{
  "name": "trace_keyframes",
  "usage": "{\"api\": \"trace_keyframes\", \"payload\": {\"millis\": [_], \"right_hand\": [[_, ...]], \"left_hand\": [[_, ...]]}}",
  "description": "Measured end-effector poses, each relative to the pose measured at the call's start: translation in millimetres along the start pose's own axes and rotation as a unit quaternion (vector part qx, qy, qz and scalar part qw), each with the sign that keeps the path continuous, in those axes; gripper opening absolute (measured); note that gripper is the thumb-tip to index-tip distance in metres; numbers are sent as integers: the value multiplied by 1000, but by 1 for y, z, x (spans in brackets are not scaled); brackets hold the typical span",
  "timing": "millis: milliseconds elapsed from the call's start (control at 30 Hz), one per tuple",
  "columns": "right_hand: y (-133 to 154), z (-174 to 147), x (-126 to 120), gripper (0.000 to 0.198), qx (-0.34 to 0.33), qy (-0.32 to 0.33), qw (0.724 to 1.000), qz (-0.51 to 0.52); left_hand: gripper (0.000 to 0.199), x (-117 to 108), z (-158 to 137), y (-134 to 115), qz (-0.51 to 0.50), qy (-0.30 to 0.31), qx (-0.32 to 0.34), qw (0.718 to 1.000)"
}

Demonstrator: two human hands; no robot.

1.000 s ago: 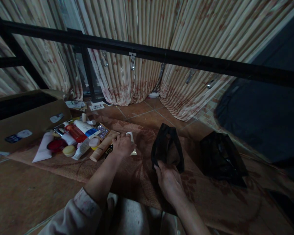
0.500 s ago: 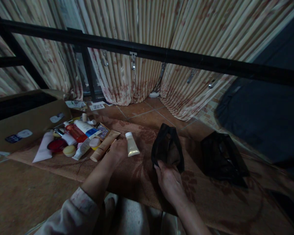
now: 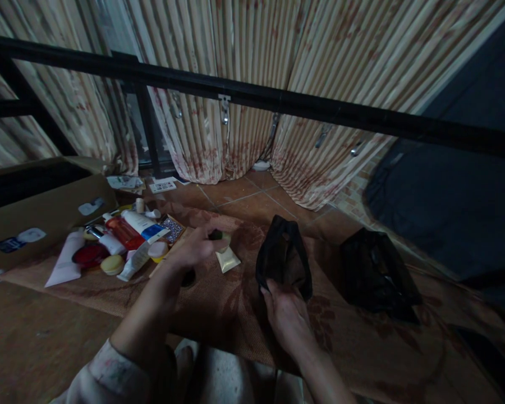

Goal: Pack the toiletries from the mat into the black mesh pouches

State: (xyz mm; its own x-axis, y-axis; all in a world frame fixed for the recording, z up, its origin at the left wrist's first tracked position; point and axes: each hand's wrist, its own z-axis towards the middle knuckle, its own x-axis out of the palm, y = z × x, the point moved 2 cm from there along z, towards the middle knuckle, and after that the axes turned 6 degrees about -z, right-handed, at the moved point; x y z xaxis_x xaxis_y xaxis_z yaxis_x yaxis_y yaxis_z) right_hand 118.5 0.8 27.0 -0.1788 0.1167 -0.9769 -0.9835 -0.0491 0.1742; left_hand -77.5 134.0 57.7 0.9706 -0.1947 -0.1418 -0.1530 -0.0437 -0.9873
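left hand over cloth, fingers stretched out, partly hiding gold tube; small dark thing at fingers, blurred, cannot tell if gripped. right hand gripping near edge of black bag. tube lying on cloth, between left hand and bag. pile of bottles and tubes beside cardboard box. other bag at right.

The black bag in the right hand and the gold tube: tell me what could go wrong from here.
The gold tube lies partly behind the left hand, so a careless brush of the fingers might knock it aside. The black bag is gripped at its near side by the right hand; its soft walls could sag and narrow the opening. The red bottle sits in a crowded pile, so disturbing it might shift its neighbours.
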Motion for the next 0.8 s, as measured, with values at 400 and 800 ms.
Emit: {"api": "trace_keyframes", "payload": {"millis": [400, 800], "right_hand": [[0, 2, 4, 26, 4, 5, 1000, 8], [0, 1, 5, 24, 4, 5, 1000, 2]], "left_hand": [[45, 68, -27, -17, -553, 141, -162, 805], [36, 74, -24, -12, -510, 82, -138, 845]]}}
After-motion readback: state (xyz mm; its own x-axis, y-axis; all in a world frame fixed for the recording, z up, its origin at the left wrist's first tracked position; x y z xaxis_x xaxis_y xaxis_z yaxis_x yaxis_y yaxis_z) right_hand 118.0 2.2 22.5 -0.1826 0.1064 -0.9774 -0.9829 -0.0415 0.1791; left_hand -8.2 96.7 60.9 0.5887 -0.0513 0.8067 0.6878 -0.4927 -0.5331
